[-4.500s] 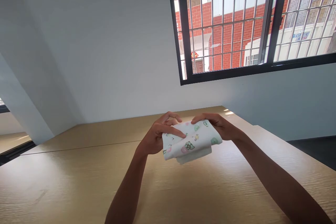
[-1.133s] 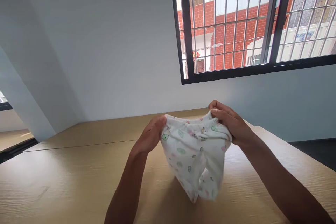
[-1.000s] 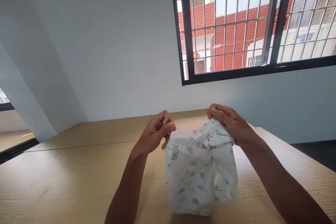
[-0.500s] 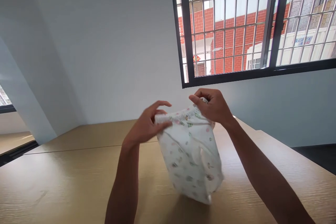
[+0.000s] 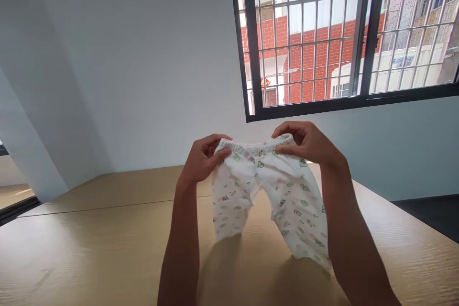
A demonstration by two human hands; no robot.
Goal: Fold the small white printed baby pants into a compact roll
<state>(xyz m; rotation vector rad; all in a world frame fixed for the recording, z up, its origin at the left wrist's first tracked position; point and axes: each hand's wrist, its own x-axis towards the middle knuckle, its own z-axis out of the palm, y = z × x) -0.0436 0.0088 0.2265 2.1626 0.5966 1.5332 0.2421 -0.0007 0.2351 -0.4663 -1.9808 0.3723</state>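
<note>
A small pair of white pants (image 5: 294, 196) with green and pink prints hangs upright by its gathered elastic waistband, its two legs spread apart. At the waistband's left end, my left hand (image 5: 204, 158) grips the cloth between thumb and fingers. The other end is pinched by my right hand (image 5: 308, 141), thumb in front and fingers behind. The leg hems hang at or just over the tabletop; whether they touch it I cannot tell. My right forearm covers a bit of the outer edge of the right leg.
A pale wooden table (image 5: 89, 248) spreads beneath the pants, with a seam running across it. Behind it stands a plain light wall (image 5: 150, 67). A barred, dark-framed window (image 5: 308, 48) is at the upper right.
The pants have swung from a bunched, narrow hang to facing me with both legs apart. My left hand has closed on the waistband, and my right hand has moved slightly right.
</note>
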